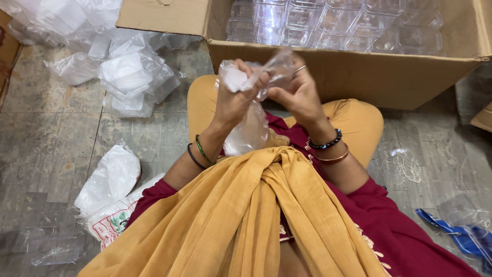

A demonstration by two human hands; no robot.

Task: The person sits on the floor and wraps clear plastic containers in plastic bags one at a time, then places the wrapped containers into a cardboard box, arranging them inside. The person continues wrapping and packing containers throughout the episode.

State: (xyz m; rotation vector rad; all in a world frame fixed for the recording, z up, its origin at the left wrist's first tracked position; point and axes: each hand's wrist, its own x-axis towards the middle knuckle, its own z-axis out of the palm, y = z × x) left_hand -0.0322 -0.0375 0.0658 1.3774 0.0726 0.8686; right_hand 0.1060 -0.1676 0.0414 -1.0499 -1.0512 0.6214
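Bag [251, 128]: clear plastic, held up in front of your chest, over your lap, its lower part hanging down toward the yellow scarf [246, 205]. Your left hand [236, 100] is closed around its upper part, fingers curled and knuckles toward the camera, wrist bent upward with two thin bangles on it. Your right hand [300, 95] pinches the crumpled top of the bag between thumb and fingers, palm turned toward the left hand; a ring shows on one finger, and a bead bracelet and a copper bangle sit on the wrist. The two hands are close together, almost touching.

Just beyond your hands stands an open cardboard box [359, 72] filled with clear plastic containers [328, 23] in rows. To your left on the stone floor lie more packed bags [130, 77], and nearer you a white sack [110, 179]. To your right lie a tangle of thread [407, 166] and blue wrappers [461, 233].

What the bag holds is hard to make out: something white shows near the top, the rest is glare and folds. The scarf hides your lap and the bag's bottom.
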